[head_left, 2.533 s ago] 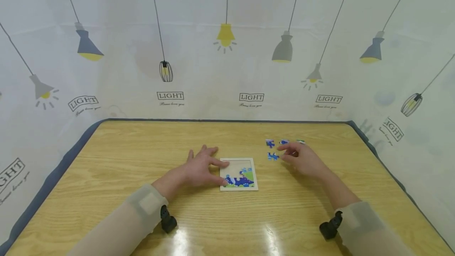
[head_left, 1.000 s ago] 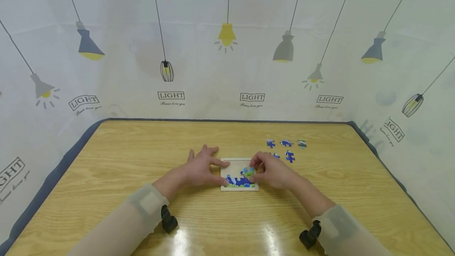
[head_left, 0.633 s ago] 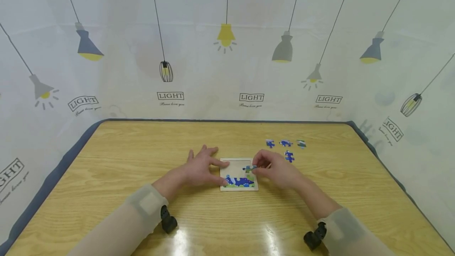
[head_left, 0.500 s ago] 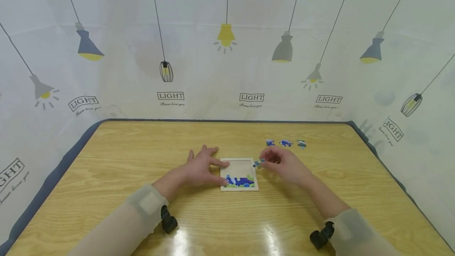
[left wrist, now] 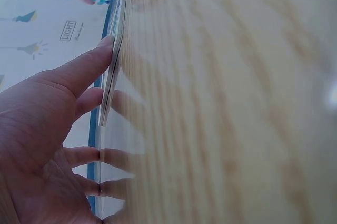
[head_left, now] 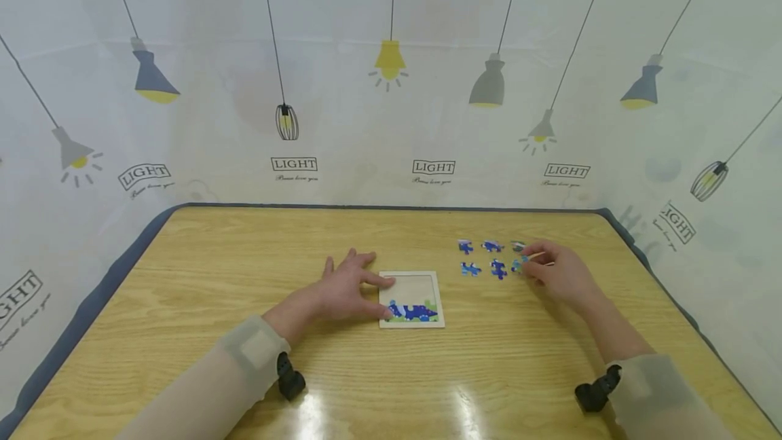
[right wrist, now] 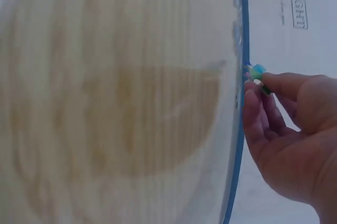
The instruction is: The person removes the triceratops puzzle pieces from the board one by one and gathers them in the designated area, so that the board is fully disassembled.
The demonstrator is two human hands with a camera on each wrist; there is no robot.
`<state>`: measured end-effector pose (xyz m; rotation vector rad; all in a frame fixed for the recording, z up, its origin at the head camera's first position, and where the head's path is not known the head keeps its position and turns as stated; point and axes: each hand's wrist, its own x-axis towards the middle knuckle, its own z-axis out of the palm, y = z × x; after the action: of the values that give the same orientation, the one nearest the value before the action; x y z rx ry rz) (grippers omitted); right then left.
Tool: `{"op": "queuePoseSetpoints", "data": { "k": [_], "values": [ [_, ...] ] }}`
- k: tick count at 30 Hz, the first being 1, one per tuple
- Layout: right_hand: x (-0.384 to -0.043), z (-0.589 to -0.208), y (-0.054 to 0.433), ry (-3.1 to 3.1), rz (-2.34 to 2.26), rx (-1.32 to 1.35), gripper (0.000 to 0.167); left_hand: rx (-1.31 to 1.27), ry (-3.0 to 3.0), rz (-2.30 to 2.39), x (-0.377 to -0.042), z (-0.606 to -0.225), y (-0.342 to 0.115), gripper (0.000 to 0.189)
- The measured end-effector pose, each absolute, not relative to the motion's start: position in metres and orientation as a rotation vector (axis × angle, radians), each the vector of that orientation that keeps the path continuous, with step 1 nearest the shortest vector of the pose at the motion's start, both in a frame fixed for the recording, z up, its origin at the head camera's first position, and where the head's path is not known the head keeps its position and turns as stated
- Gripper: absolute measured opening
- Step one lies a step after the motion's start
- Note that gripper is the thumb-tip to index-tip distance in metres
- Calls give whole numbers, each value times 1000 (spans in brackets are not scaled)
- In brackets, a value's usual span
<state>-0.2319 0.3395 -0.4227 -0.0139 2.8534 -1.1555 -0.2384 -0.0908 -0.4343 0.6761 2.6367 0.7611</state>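
Observation:
My left hand (head_left: 345,290) lies with fingers spread, thumb and index fingertip on the left rim of a square white puzzle tray (head_left: 440,311). In the left wrist view, the thumb and a finger of the left hand (left wrist: 58,103) touch the tray's edge (left wrist: 111,84). Interlocked blue and green pieces (head_left: 412,312) fill the tray's near part; its far part shows bare backing. Right of the tray, my right hand (head_left: 565,277) pinches a blue-green puzzle piece (head_left: 519,264) between thumb and index finger. The right wrist view shows this puzzle piece (right wrist: 257,71) at the fingertips.
Several loose pieces lie right of the tray: blue ones (head_left: 466,247) at the far side, a green-and-white one (head_left: 518,246) near the right fingertips, and others (head_left: 498,269) closer. The wooden table (head_left: 366,379) ends at a dark blue edge (head_left: 391,207) before a printed lamp backdrop.
The right hand has lifted the blue-green piece out of the tray's right side and carried it right, beside the loose pieces. The left hand has stayed at the tray.

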Motion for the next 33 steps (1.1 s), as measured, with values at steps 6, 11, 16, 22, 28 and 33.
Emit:
{"op": "queuePoseSetpoints", "data": {
  "k": [6,11,16,22,28,33],
  "values": [
    [-236,-431,357,2907,-932,116,43,675,2637,754,-238,-434,-91,65],
    [-241,-435,360,2897,-929,117,46,675,2637,756,-238,-434,-91,65],
    [-244,-439,359,2892,-941,103,44,677,2629,774,-239,-434,-92,64],
    [-245,-441,358,2912,-928,91,41,683,2626,781,-239,-435,-93,65],
    [-246,-443,359,2925,-917,94,37,690,2628,777,-239,-435,-92,64],
    [-247,-445,360,2919,-925,97,38,687,2622,776,-239,-434,-92,64]
  ]
}}
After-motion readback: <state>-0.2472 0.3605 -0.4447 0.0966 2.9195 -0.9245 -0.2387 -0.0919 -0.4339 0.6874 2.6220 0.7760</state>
